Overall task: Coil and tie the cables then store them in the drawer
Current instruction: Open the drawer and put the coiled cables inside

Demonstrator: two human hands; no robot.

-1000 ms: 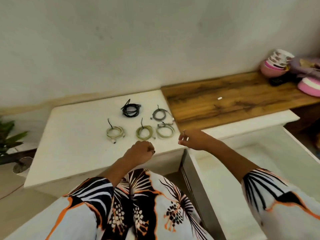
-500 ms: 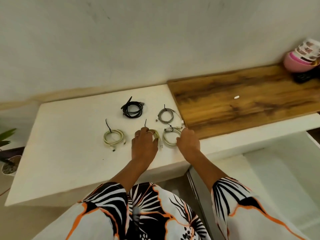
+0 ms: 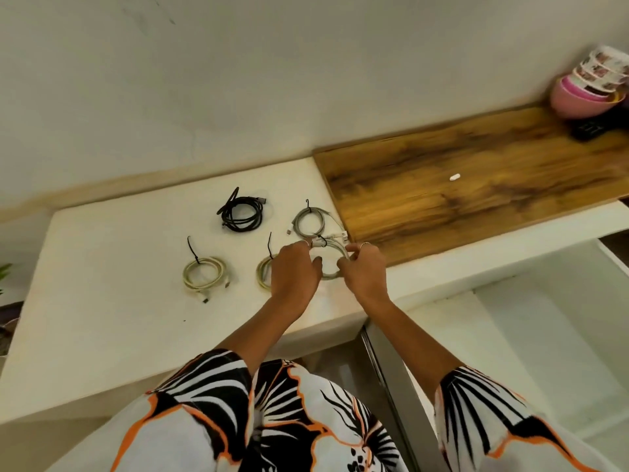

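Room: a plain pale wall behind a white table, with a wooden board on its right part and an open white drawer lower right.
Cables: five tied coils lie on the table: a black coil, a grey coil, a cream coil, an olive coil half hidden by the left hand, and a pale coil between the two hands.
Change: half a second ago the hands only reached the coils; now both have closed in on the pale coil.
Left hand: fingers curled at the coil's left edge; it seems to pinch it, but the view is poor.
Right hand: fingers curled round the coil's right side.
Meaning: coiling and tying look finished; I judge that storing begins, with no coil in the drawer yet.
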